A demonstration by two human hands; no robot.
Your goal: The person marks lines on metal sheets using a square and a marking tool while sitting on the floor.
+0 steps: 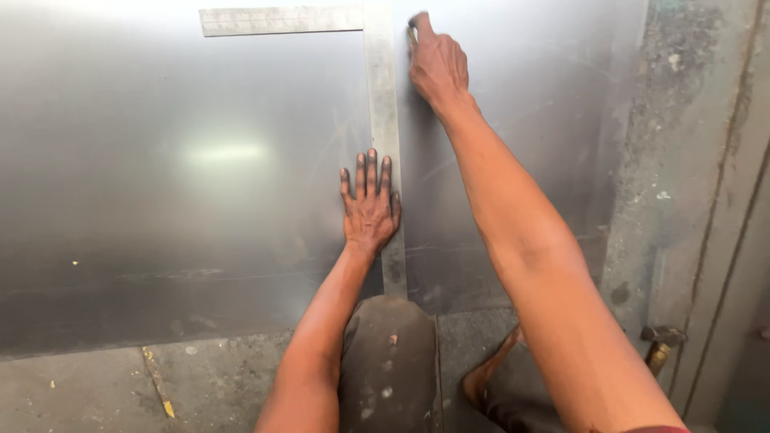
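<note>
A large shiny metal sheet (160, 160) lies flat on the concrete floor. On it rests a steel L-shaped square (383, 104), its long arm running toward me and its short arm pointing left at the top. My left hand (369, 204) lies flat with fingers spread, pressing the long arm onto the sheet. My right hand (437, 64) is stretched far forward, just right of the square's corner, closed on a thin marking tool (411, 34) whose tip meets the sheet beside the square's edge.
My knee in dark trousers (385, 361) and my bare foot (485, 377) are at the sheet's near edge. A hammer (662, 341) lies on the stained concrete (690, 160) to the right. Floor grooves run along the right side.
</note>
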